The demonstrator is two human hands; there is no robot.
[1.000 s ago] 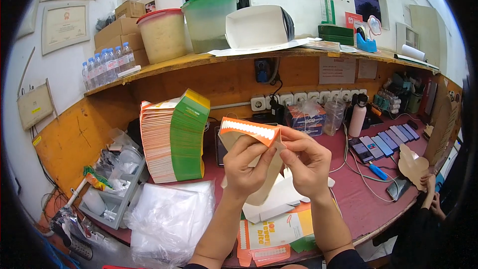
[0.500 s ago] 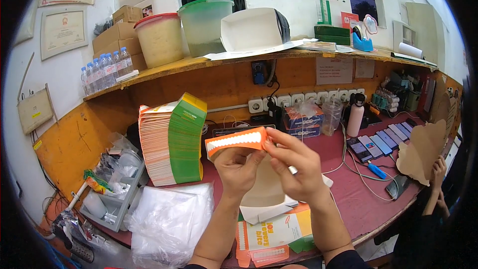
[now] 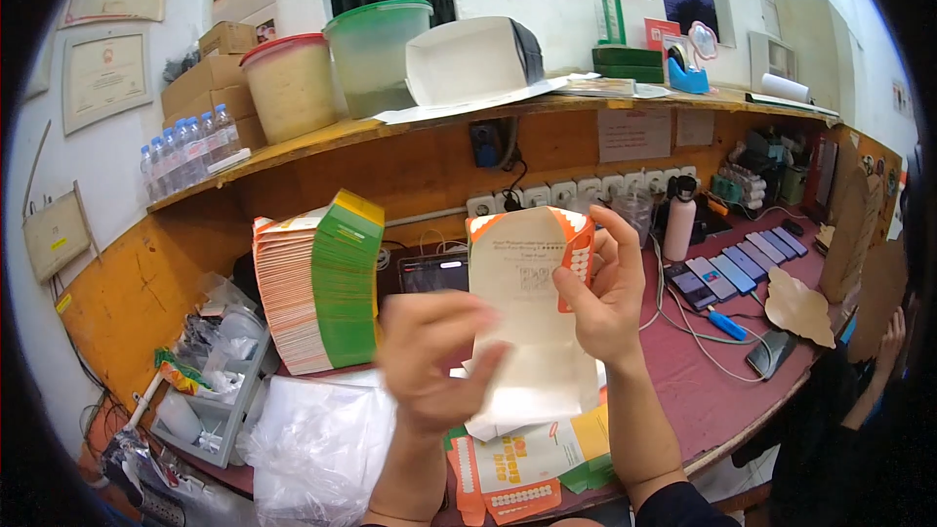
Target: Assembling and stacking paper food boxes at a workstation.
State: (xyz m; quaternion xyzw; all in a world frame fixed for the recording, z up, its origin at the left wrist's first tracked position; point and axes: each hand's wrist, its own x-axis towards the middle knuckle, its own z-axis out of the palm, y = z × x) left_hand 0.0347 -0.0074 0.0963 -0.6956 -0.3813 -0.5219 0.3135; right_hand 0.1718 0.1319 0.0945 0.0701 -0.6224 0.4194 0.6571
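A partly folded paperboard carton stands upright in front of me, its plain cream inside facing me, with orange and white scalloped flaps at its top. My right hand grips its upper right side, thumb pressed on the orange flap. My left hand, blurred by motion, is beside the carton's left edge. Its thumb and fingers are apart, and nothing shows between them. Flat orange, yellow and green carton blanks lie on the red table below. At left, a tall curved stack of cartons stands on edge.
Clear plastic bags lie left of my hands, beside a grey organizer tray. At right are a pink bottle, several phones and white cables. A wooden shelf spans above. Another person's hand holds brown cardboard at far right.
My left hand has let go of the carton and moved left and down. The carton now stands opened out upright in my right hand, its inside showing.
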